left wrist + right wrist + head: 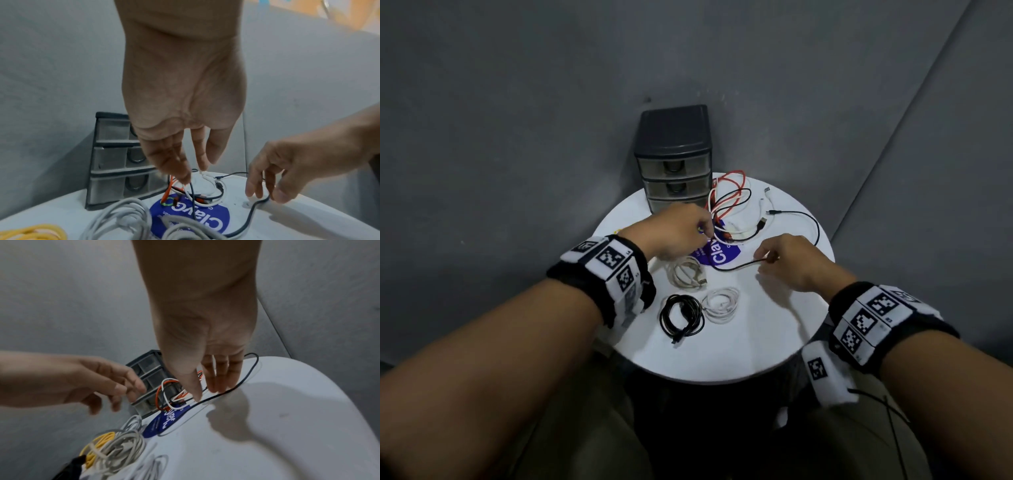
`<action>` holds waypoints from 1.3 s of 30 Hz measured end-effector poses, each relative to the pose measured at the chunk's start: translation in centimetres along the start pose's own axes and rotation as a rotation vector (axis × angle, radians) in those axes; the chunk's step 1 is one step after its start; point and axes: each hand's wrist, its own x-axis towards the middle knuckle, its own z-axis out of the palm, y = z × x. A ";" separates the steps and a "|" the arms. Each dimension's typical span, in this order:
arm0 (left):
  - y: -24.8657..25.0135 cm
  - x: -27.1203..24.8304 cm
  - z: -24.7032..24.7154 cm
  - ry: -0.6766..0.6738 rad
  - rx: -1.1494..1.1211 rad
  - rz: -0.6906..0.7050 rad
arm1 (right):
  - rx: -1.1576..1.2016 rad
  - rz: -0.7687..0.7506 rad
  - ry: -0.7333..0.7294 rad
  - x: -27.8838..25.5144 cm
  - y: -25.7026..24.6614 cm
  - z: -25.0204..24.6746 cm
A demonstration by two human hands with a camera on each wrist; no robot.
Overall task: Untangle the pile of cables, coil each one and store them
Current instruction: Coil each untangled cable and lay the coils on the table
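While the tangled cables (732,209) lie in a loose red, white and black heap at the far side of the round white desk (767,329), just in front of a small dark drawer unit (674,161), one long black cable (799,219) runs out of the heap, curves toward the desk's right edge and comes back toward the middle. The right hand (789,262) pinches this black cable near its free end between thumb and fingers (213,382), low over the desk surface. The left hand (681,231) reaches into the near left edge of the heap; its fingers (176,164) point down among the red and white strands, and whether they actually pinch one I cannot tell. Between the two hands a blue round sticker (719,255) shows on the desk. Nearer the person three coiled cables lie apart from the heap: a grey-white coil (686,272) just below the left hand, a black coil (681,315) and a white coil (720,305) side by side. A yellow coil (98,446) lies beside the grey-white one in the right wrist view.
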 end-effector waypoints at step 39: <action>7.2 5.2 -8.0 0.667 -0.315 0.620 | 0.522 -0.427 0.283 4.4 -5.1 -10.6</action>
